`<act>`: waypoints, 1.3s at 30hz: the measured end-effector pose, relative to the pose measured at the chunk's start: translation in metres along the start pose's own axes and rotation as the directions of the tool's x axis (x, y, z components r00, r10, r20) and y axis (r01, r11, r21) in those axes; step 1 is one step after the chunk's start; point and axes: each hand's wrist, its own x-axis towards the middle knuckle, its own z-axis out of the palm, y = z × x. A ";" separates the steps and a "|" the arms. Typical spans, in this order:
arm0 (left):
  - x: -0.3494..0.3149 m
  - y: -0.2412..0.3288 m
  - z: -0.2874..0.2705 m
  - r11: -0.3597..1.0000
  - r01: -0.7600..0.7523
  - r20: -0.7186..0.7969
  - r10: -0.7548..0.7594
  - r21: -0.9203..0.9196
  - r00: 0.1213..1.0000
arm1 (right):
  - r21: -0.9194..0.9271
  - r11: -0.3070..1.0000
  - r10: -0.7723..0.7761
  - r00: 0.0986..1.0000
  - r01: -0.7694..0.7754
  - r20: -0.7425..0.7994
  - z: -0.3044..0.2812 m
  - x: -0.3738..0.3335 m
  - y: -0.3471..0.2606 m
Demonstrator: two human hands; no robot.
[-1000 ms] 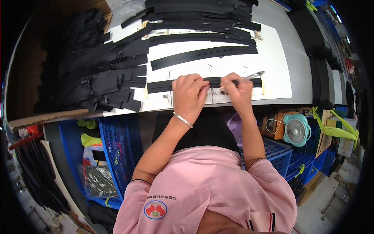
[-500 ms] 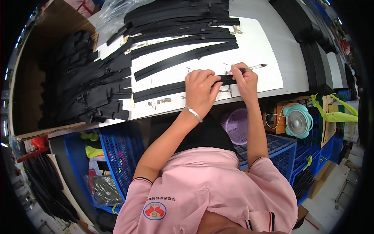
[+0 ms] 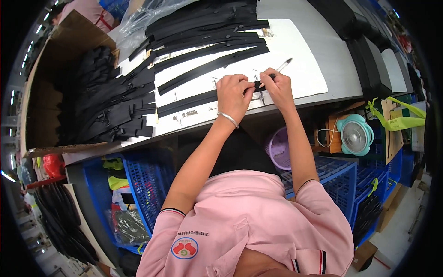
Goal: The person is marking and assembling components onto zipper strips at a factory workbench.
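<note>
A black fabric strip, narrow like a zipper tape, lies along the near part of a white board. Over its right portion, my left hand has its fingers bent, with thumb and index closed on the strip near its end. Just to the right, my right hand grips a pen with a clear barrel. The pen's dark back end points up and away. Its tip is down by the strip's right end, partly hidden by the fingers. Several similar strips lie farther back on the board.
An open cardboard box stands at the left beside heaped black strips. Clear plastic film lies at the back. Black blocks line the right. Below the table are blue crates, a purple basket and a turquoise fan.
The pen has swung more upright in my right hand, its tip now showing at the strip. Both hands appear slightly farther left and higher as the whole view shifts.
</note>
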 end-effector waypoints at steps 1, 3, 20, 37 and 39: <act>0.001 -0.001 0.000 1.000 0.005 0.008 -0.005 0.005 1.000 | -0.001 1.000 -0.009 0.999 0.009 0.033 0.000 0.002 0.005; 0.002 -0.002 0.001 0.999 0.000 0.014 0.000 0.035 1.000 | -0.017 1.000 -0.019 0.998 0.020 0.065 0.001 0.003 0.009; 0.006 -0.007 -0.002 0.928 0.215 0.190 -0.281 0.304 0.941 | 0.255 0.967 0.045 0.997 -0.027 -0.065 -0.007 -0.009 0.007; 0.037 -0.124 -0.096 0.851 0.209 -0.155 -0.152 0.482 0.976 | 0.223 0.972 0.081 0.997 -0.079 0.001 -0.010 -0.007 0.012; 0.017 -0.149 -0.138 0.687 0.314 -0.226 -0.218 0.655 0.949 | 0.252 0.964 0.094 0.996 -0.090 -0.005 -0.009 -0.005 0.009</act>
